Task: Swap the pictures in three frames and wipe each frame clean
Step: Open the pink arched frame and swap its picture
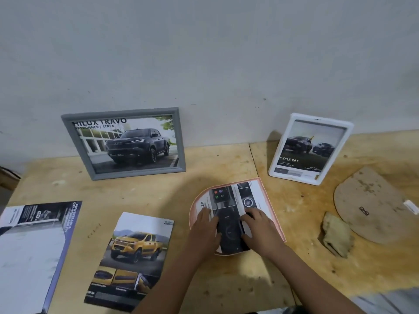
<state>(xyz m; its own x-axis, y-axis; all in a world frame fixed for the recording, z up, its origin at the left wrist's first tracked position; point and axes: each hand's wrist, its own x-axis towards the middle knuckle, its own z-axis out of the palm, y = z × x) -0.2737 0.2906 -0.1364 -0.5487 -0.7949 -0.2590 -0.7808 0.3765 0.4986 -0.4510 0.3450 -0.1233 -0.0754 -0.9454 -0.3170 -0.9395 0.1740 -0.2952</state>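
Observation:
A pink arch-shaped frame [269, 200] lies flat on the wooden table [238, 279], with a printed car-interior picture [233, 200] laid in it. My left hand [205, 232] and my right hand [260, 230] both press flat on that picture, fingers spread. A grey frame [68, 137] with a dark pickup picture leans on the wall at the back left. At the back right stands a white frame [277, 164] holding a two-truck picture. The arched cardboard backing [367, 200] lies at the right, and a crumpled beige cloth [335, 236] sits beside it.
A loose yellow-truck picture [133, 257] lies left of my hands. A larger brochure [34, 250] lies at the table's left edge. A small white piece [411, 206] rests on the backing's right side. The grey wall [204, 53] runs behind the table.

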